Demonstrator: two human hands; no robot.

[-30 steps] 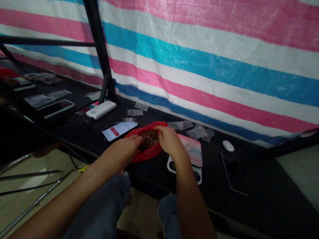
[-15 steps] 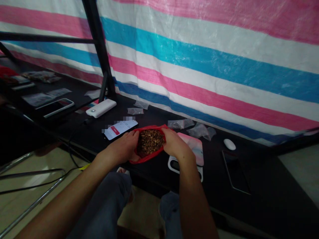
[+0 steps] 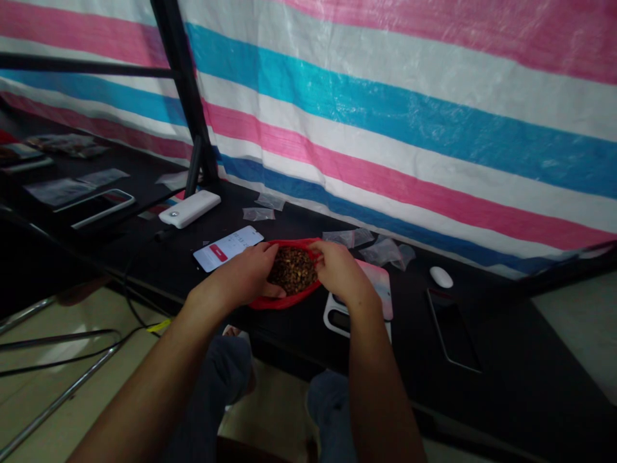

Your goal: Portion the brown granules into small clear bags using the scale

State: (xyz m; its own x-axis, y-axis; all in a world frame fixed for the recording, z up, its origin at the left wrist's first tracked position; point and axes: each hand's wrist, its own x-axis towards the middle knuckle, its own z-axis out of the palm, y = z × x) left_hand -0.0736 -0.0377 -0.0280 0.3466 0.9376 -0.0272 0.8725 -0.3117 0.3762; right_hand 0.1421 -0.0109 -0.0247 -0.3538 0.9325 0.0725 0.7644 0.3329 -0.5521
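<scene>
A red plastic bag [image 3: 289, 301] lies open at the front of the black table, its mouth spread wide. Small brown and golden pieces [image 3: 293, 270] fill it; their kind is too small to make out. My left hand [image 3: 245, 273] is closed on the bag's left edge, the thumb reaching over the rim beside the pieces. At the opposite edge, my right hand [image 3: 340, 267] grips the rim with bent fingers. Partly hidden under my right wrist is a white digital scale [image 3: 337, 321] with a pink, glossy top. A lit phone [image 3: 226, 249] lies just behind my left hand.
Small clear zip bags [image 3: 385, 251] lie along the striped sheet [image 3: 385, 161]. A white power bank [image 3: 190, 209] sits by the black frame post [image 3: 180, 83]. To the right are a white mouse [image 3: 441, 277] and a dark phone [image 3: 454, 331]. Another phone [image 3: 96, 208] lies left.
Both hands keep hold of the red bag. My left thumb has moved further in over the pieces, and my right fingers have shifted on the rim. The view has shifted slightly.
</scene>
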